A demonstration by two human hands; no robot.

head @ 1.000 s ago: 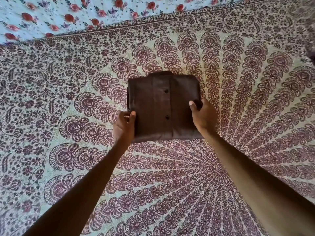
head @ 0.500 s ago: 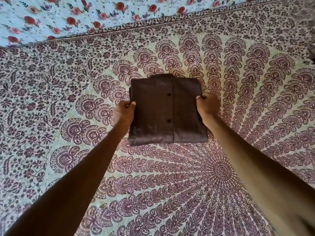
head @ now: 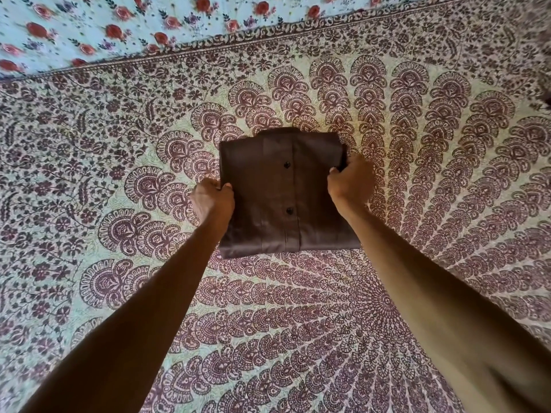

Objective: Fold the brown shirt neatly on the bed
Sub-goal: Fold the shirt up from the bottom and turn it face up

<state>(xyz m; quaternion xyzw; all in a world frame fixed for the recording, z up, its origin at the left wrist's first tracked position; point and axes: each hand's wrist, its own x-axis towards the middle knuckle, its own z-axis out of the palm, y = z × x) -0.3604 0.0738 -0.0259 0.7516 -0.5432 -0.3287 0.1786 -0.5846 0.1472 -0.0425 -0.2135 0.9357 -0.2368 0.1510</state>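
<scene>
The brown shirt (head: 283,192) is folded into a compact rectangle, button placket up with two dark buttons showing. It sits over the middle of the bed (head: 298,323), which is covered by a maroon peacock-pattern spread. My left hand (head: 212,201) grips the shirt's left edge, fingers curled around it. My right hand (head: 350,181) grips the right edge near the upper corner, thumb on top. Whether the shirt rests on the spread or is held just above it I cannot tell.
A pale blue sheet with red roses (head: 149,22) lies along the far side of the bed, beyond the patterned spread's border. A dark object (head: 548,98) pokes in at the right edge.
Both hands have shifted the folded shirt a little farther away and up the bed. My grip on its two side edges has tightened, the right hand sliding toward the upper corner.
</scene>
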